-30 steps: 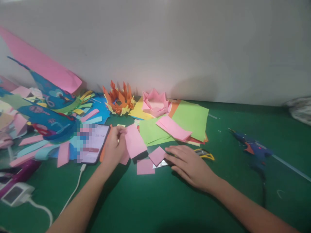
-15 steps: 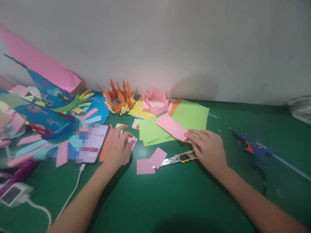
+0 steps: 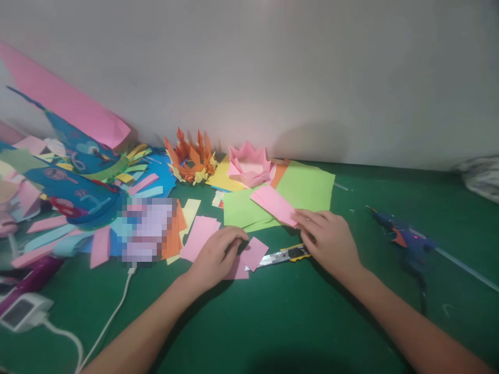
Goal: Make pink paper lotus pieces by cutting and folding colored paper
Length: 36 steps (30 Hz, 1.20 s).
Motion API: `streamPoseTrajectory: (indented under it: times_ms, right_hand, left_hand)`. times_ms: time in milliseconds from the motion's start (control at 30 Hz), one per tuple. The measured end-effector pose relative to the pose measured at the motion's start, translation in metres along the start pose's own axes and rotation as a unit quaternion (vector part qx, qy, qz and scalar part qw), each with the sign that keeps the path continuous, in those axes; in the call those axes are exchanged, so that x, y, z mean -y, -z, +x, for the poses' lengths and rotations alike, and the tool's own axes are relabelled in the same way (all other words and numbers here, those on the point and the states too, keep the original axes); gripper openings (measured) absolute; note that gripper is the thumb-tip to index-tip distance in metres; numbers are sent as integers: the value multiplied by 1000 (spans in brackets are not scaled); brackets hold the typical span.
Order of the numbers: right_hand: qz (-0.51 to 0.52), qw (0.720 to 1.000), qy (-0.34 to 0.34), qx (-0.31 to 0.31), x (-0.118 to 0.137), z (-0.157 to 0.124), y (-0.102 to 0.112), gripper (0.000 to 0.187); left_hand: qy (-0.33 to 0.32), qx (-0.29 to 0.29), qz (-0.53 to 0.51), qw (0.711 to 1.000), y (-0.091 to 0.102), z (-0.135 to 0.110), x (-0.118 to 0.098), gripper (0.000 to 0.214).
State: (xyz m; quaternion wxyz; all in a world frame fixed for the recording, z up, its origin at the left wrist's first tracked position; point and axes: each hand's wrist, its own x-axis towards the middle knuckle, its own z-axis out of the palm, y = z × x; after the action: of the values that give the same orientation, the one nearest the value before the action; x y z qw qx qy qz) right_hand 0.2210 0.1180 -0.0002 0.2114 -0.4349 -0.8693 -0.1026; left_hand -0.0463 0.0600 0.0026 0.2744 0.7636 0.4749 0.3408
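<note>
My left hand (image 3: 218,255) curls over small pink paper squares (image 3: 255,252), grip unclear; right hand (image 3: 331,240) flat, unclenched, on folded pink paper strip (image 3: 273,203). Risk: yellow utility knife (image 3: 288,254) between them, a slide could cut me.

You've got a plain, pale grey-white wall (image 3: 273,62) filling the whole top half of your view, and it meets the bench (image 3: 273,322) right along the back edge. The bench top is a dark green, pretty matte surface. The light's soft and kinda dim, with a faint shadow smudged on the wall near the middle.
</note>
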Motion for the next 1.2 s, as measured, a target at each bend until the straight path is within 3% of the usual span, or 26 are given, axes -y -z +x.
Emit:
streamPoseTrajectory:
  times_ms: [267,500,600,733,900,1033,1200]
  right_hand:
    - [35,999,0,8,-5,15,2,27]
    - [55,998,38,2,0,17,10,29]
    - [62,996,64,-20,12,17,17,27]
    - [112,980,157,-50,38,11,19,24]
    - [161,964,209,-33,63,1,13,18]
    - [227,960,166,-16,63,1,7,20]
    - [357,934,21,-19,62,3,2,20]
  left_hand:
    - [71,12,-122,990,-4,-1,-7,17]
    - [158,-14,-293,943,-10,-1,-1,21]
    - [172,-36,-380,908,-10,2,-3,29]
    - [213,-58,-457,862,-9,5,-7,45]
    - [234,-104,-447,857,-13,6,-9,58]
    - [253,-145,-400,869,-14,6,-8,54]
    - [249,-144,-394,873,-12,7,-7,54]
